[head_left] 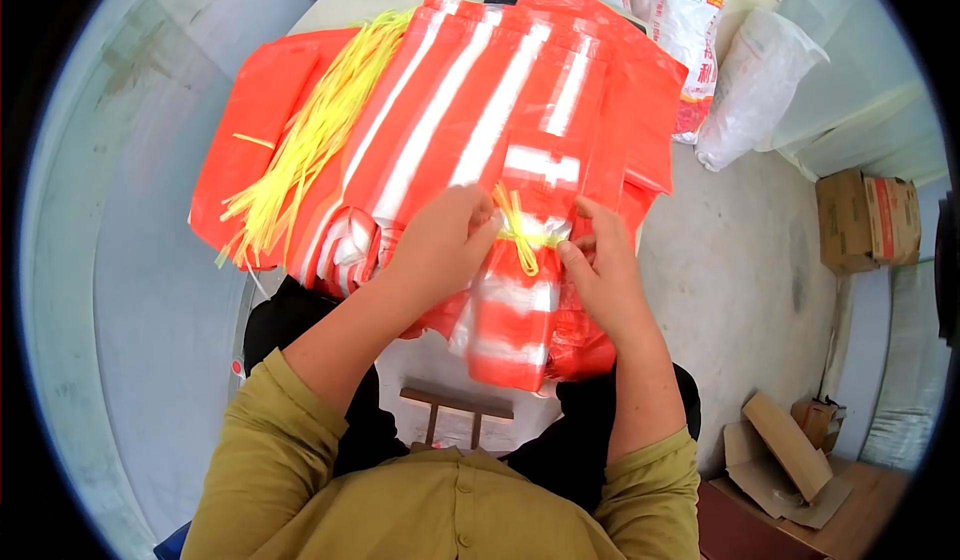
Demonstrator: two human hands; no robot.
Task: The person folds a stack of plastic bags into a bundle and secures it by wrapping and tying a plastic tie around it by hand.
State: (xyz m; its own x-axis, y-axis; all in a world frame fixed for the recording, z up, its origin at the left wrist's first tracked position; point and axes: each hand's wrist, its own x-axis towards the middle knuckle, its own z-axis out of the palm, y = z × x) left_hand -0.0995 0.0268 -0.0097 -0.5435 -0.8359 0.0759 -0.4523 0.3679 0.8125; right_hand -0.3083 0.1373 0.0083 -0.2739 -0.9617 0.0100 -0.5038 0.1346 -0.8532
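A folded bundle of red plastic with white stripes (512, 305) lies in front of me, with a yellow tie (518, 235) knotted and looped around its middle. My left hand (447, 235) is at the left side of the tie, its fingers bent against the bundle, the fingertips partly hidden. On the other side, my right hand (602, 265) pinches the yellow tie's right end between thumb and finger. Beneath the bundle spread more red and white striped sheets (430, 110). A bunch of loose yellow strips (325, 135) rests on the red plastic at the left.
White printed sacks (685, 40) and a pale plastic bag (765, 85) stand behind to the right. Cardboard boxes (848, 222) are by the right wall, with opened cardboard (785, 455) at the lower right. A wooden bar (457, 403) shows below, between my legs.
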